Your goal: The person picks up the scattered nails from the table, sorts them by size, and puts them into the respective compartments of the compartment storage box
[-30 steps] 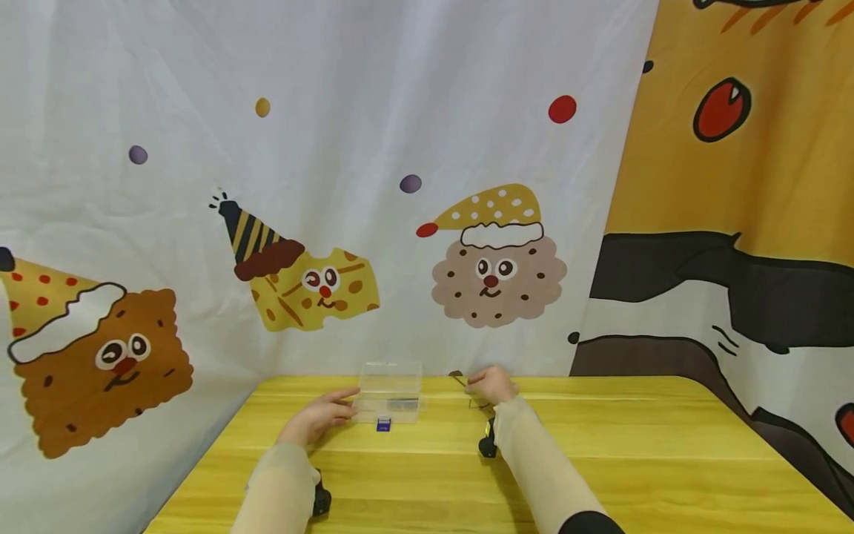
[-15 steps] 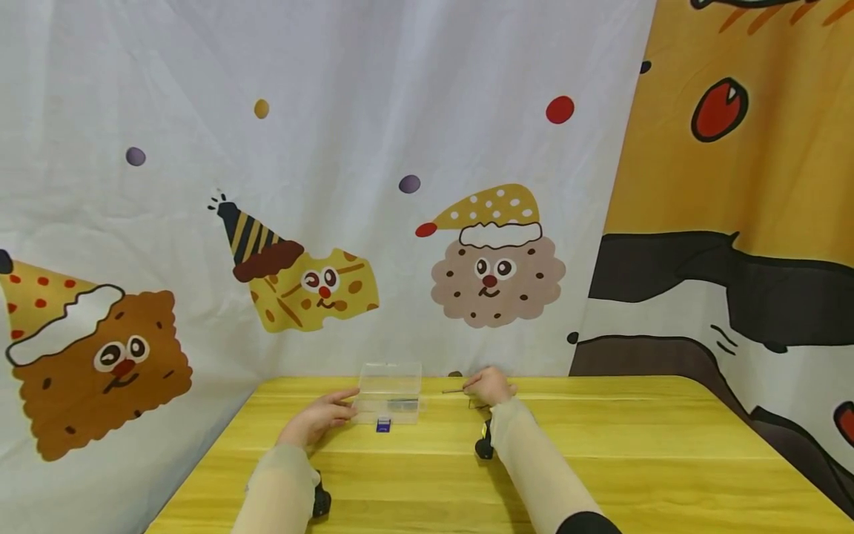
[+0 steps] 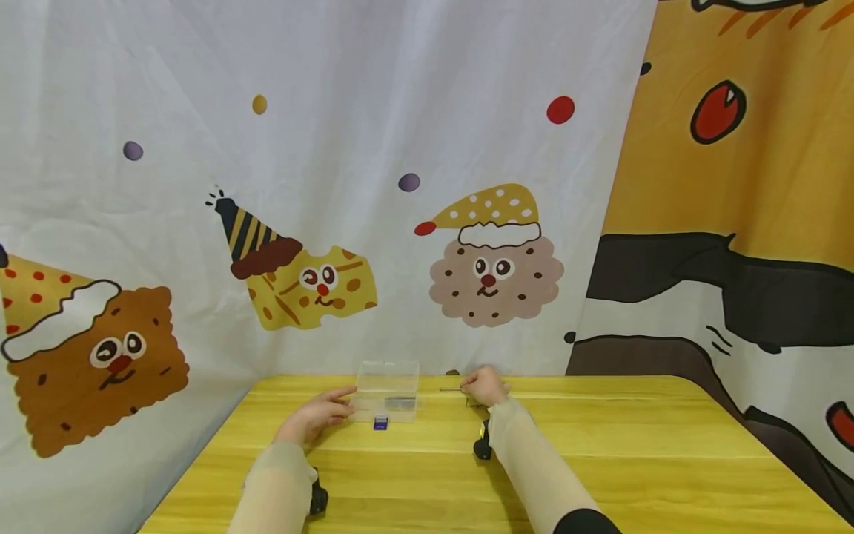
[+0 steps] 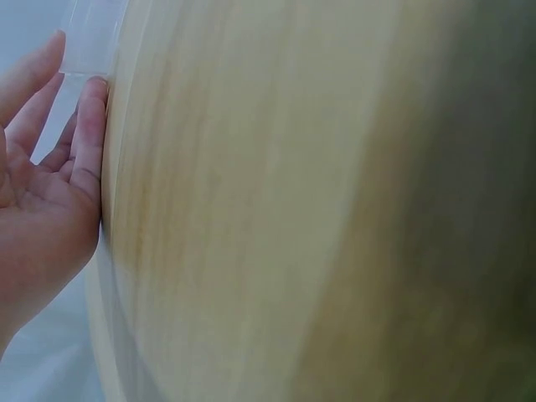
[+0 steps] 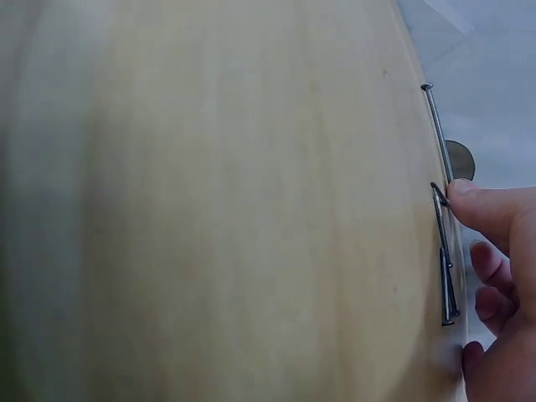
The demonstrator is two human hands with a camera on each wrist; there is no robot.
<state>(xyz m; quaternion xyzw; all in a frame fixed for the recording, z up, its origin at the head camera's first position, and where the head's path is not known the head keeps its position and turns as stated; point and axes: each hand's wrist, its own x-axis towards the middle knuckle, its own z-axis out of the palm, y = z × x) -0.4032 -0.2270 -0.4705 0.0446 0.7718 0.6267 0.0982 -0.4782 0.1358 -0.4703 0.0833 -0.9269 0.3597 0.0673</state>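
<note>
My right hand pinches a long metal nail between thumb and fingers near the table's far edge. In the head view the nail points left, toward the box. Several more nails lie just under the right hand, crossing one another. Left of it stands a clear plastic box with its lid raised at the back and a blue latch on the front. Something thin and dark lies inside. My left hand rests its extended fingers against the box's left side.
The yellow wood-grain table reaches back to a white cartoon-printed curtain. A small round brown spot shows behind the held nail, probably part of the curtain print.
The nail in my right hand has turned from slanting to nearly level, its free end now toward the box. My left hand stays at the box.
</note>
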